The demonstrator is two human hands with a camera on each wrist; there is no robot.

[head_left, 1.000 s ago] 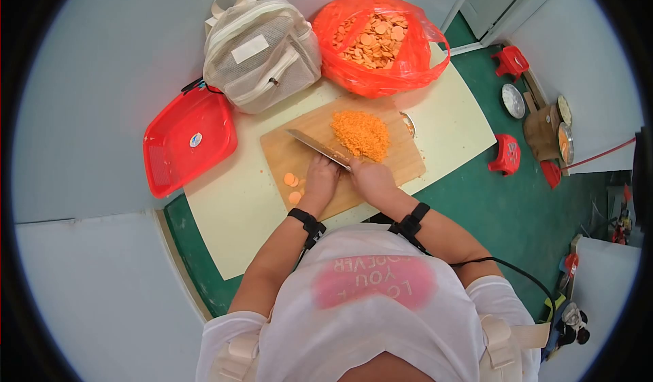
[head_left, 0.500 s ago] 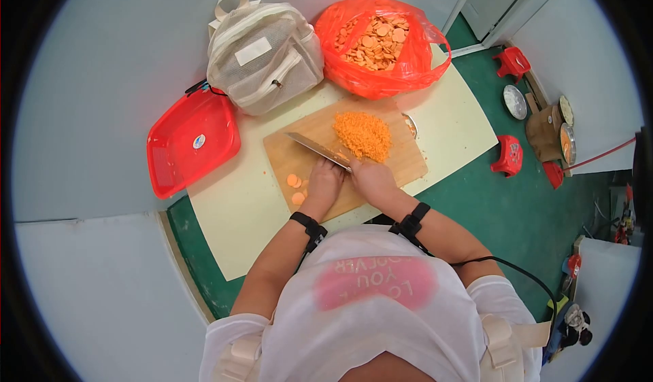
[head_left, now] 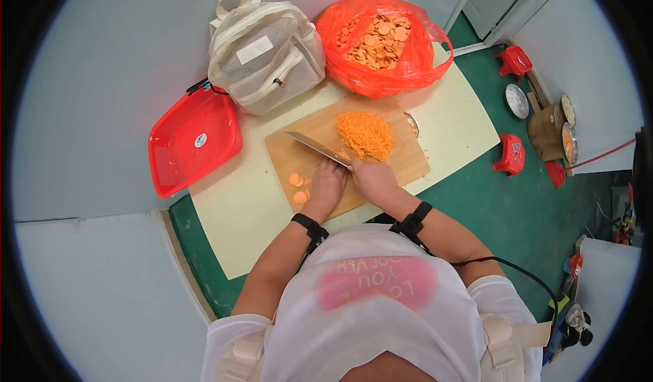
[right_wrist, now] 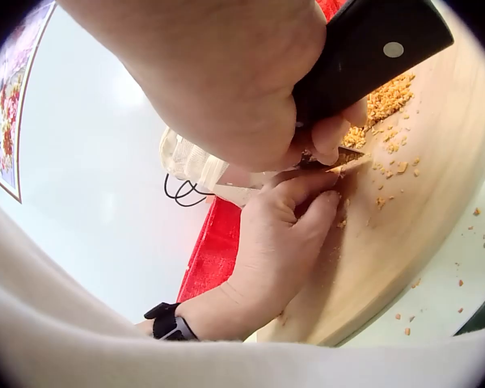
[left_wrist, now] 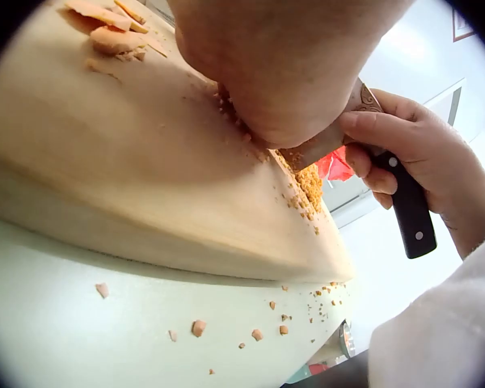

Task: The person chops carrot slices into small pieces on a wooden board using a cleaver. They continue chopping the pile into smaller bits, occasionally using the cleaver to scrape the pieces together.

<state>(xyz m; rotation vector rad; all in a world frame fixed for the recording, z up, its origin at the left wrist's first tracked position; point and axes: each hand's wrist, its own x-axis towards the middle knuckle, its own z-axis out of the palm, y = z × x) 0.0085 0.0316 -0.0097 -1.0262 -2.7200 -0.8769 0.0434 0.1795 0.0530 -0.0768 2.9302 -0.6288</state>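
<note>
My right hand (head_left: 373, 179) grips the black handle of a kitchen knife (head_left: 309, 143) above a wooden cutting board (head_left: 289, 161). The broad blade points to the left. In the left wrist view, my right thumb lies against the blade near the handle (left_wrist: 410, 212). My left hand (head_left: 328, 185) is low on the board, fingertips right beside the blade; whether they pinch a piece of carrot I cannot tell. A heap of finely chopped carrot (head_left: 365, 136) sits beyond the blade, while several round carrot slices (head_left: 300, 196) lie left of my left hand.
A red plastic bag (head_left: 425, 76) full of carrot slices stands at the back, beside a pale mesh backpack (head_left: 262, 76). At left is a red basin (head_left: 183, 154). Carrot crumbs (left_wrist: 200, 327) dot the pale table (head_left: 228, 219). Red stools (head_left: 509, 156) stand on the floor at right.
The knife stays across the board with only a slight shift leftward. My left fingers have drawn back a little toward my body. The whole head view has shifted slightly.
</note>
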